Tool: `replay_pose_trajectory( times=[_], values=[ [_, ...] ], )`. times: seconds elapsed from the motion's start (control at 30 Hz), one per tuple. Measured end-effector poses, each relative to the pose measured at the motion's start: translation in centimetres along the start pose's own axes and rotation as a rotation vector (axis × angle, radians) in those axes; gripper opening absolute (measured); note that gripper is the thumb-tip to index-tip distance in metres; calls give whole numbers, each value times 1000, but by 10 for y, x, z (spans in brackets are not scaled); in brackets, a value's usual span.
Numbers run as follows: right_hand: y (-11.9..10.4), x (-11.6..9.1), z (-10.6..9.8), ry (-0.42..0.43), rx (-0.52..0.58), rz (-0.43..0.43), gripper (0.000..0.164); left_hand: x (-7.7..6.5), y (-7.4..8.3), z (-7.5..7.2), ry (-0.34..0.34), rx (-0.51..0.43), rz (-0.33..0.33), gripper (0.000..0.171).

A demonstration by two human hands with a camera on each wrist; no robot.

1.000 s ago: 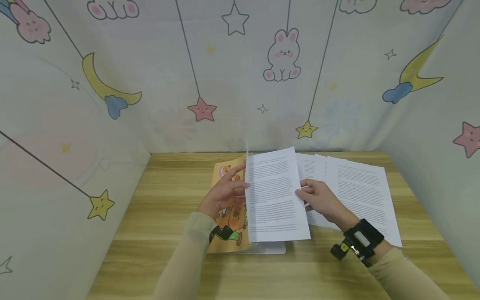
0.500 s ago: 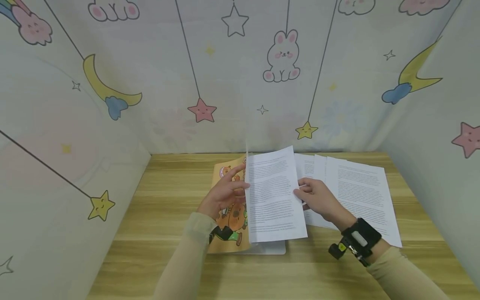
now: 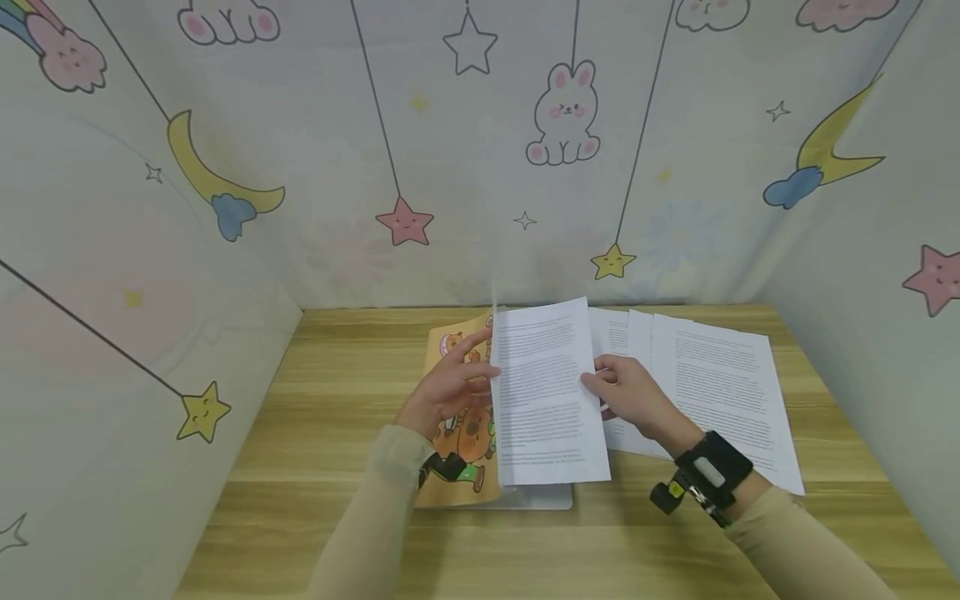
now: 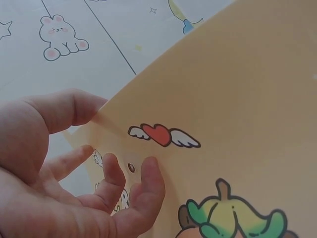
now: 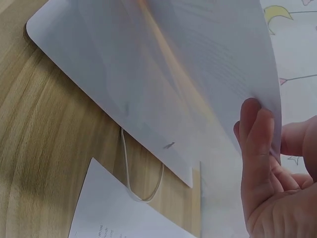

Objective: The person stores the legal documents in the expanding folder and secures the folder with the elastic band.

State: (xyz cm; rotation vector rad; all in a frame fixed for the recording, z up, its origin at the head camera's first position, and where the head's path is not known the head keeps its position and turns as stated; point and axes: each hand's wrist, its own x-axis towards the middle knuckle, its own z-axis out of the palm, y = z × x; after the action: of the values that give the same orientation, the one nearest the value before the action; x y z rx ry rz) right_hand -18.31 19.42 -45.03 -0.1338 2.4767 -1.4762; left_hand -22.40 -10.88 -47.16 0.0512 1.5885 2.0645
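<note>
A folder (image 3: 474, 446) with an orange cover and cartoon animals stands partly open on the table. My left hand (image 3: 450, 387) holds its raised cover; in the left wrist view the fingers (image 4: 152, 178) curl in front of the orange face, with one fingertip at its edge. My right hand (image 3: 633, 392) pinches a printed sheet (image 3: 551, 400) at its right edge, thumb on the printed side. The sheet's left edge meets the opening of the folder. From the right wrist, fingers (image 5: 257, 129) show behind the sheet, above the pale inside of the folder (image 5: 99, 54).
Several loose printed sheets (image 3: 723, 400) lie overlapping on the wooden table (image 3: 315, 433) at the right. A thin white loop of cord (image 5: 127, 168) sticks out from the folder's edge. Behind stands a wall cloth (image 3: 480, 167) printed with stars, moons and rabbits.
My right hand has moved slightly left with the printed sheet, whose right edge now sits nearer the folder. The left hand and the cover have stayed in place.
</note>
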Motion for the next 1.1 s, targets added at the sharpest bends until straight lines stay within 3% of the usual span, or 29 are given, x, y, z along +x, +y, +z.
replay_pose_trajectory(
  times=[0.33,0.67,1.1],
  values=[
    [1,3,1,62,-85,31,25,0,0,1,-10,-2,1,83],
    [-3,3,1,63,-91,-48,23,1,0,2,-7,-5,3,80],
    [-9,2,2,60,-94,-66,22,1,1,4,5,-9,0,80]
  ],
)
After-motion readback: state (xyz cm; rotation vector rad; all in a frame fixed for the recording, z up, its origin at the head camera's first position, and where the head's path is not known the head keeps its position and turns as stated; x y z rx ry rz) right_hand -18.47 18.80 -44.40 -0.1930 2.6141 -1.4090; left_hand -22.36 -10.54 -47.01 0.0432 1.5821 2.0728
